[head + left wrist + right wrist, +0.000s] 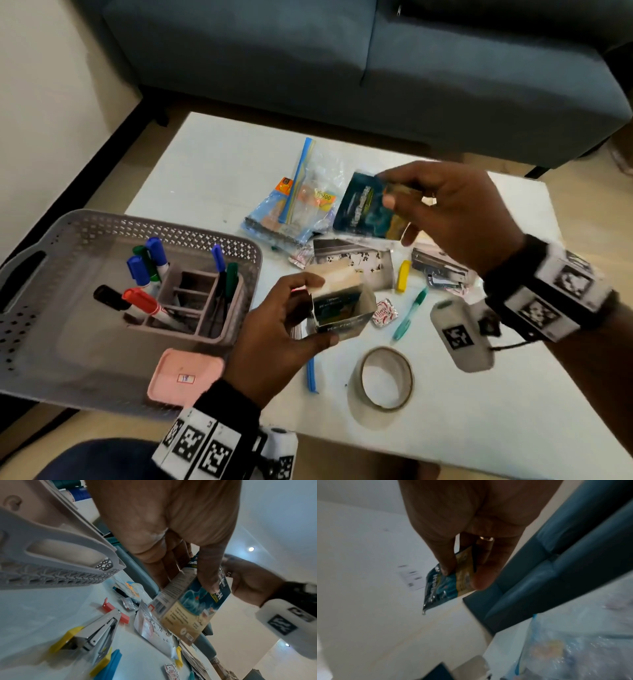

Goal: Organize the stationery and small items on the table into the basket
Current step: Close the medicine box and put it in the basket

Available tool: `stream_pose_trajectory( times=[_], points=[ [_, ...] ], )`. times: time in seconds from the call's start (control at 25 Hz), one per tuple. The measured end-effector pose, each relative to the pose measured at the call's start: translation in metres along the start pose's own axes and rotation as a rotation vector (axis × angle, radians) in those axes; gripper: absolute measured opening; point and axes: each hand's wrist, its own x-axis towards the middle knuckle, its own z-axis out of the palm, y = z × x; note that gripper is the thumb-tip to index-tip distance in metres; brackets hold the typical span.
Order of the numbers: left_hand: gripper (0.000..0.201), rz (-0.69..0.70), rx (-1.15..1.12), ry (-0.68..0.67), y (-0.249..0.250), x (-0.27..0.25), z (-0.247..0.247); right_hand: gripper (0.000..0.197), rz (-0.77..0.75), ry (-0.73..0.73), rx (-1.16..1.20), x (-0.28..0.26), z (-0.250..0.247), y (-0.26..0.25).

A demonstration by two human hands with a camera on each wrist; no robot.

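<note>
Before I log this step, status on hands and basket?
Left hand grips open teal cardboard box. Right hand pinches teal foil sachet. Grey perforated plastic basket unobstructed.

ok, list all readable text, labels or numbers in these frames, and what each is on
"900": yellow tag inside the zip bag; any leading characters unclear.
"H": end of a larger blurred word on the box in the left hand; barcode and side print unreadable.
Sachet in the right hand: large lettering, too blurred to read.
Pink tray: small sticker, too small to read.
Foil wrapper: red print, unreadable.
Wrist bands: square marker codes only.
</note>
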Motion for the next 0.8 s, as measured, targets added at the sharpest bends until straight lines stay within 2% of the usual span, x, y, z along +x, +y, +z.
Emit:
stream_pose_trajectory(
  times=[0.12,0.2,0.28,0.4,0.52,0.8],
  points=[
    [0.063,-0.002,0.010,0.000,0.002,-0.005,0.000,0.030,-0.242,-0.333,-0.281,-0.013,-0.005,-0.036],
    [0.063,-0.003,0.025,0.007,0.003,-0.006,0.001,0.033,-0.270,-0.424,-0.376,-0.011,-0.002,-0.040],
    [0.063,0.005,0.035,0.016,0.004,-0.006,0.001,0.028,-0.221,-0.424,-0.342,-0.011,0.000,-0.042],
    [0.062,0.007,0.010,0.013,0.002,-0.005,0.000,0.019,-0.171,-0.338,-0.273,-0.014,-0.006,-0.044],
    [0.062,0.014,0.034,0.015,0.002,-0.003,0.000,0.019,-0.150,-0.298,-0.219,-0.016,-0.005,-0.045],
    [0.061,0.046,0.122,-0.011,0.000,0.000,-0.001,0.026,-0.104,-0.532,-0.501,-0.023,0.018,-0.046]
  ],
)
